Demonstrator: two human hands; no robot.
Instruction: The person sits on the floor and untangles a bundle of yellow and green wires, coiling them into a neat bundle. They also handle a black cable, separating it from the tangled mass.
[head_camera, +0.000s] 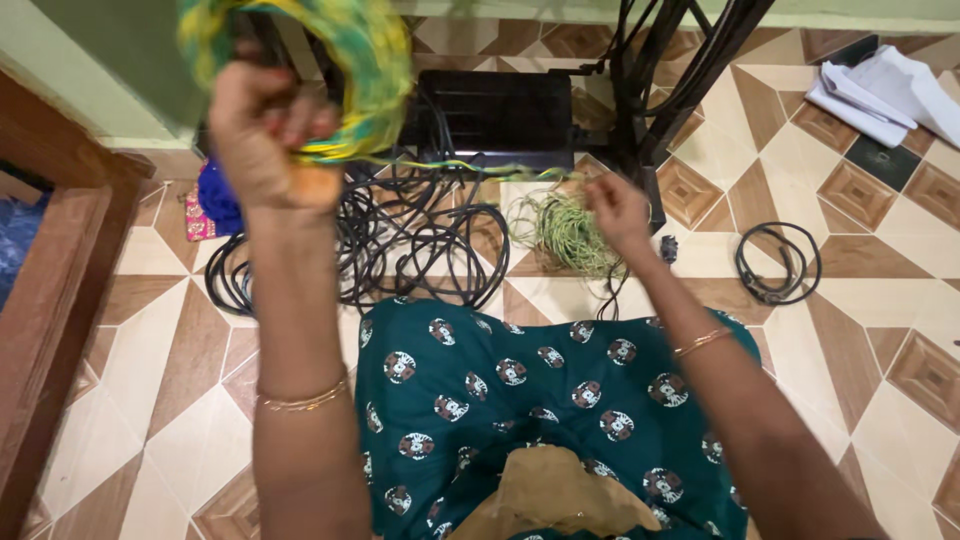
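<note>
My left hand (265, 135) is raised and closed around a thick coil of yellow-green wire (360, 60). A strand of that wire (470, 168) runs from the coil across to my right hand (618, 208), which pinches it lower down. Just below my right hand a loose tangle of the same yellow-green wire (568, 232) lies on the tiled floor. My lap, in dark green patterned cloth (520, 400), fills the bottom of the view.
A heap of black cables (400, 245) lies on the floor ahead. A small black cable coil (778, 262) sits to the right. A black box (495, 112), black metal stand legs (650, 110), white papers (885, 90), blue cloth (218, 195) and a wooden frame (60, 290) surround me.
</note>
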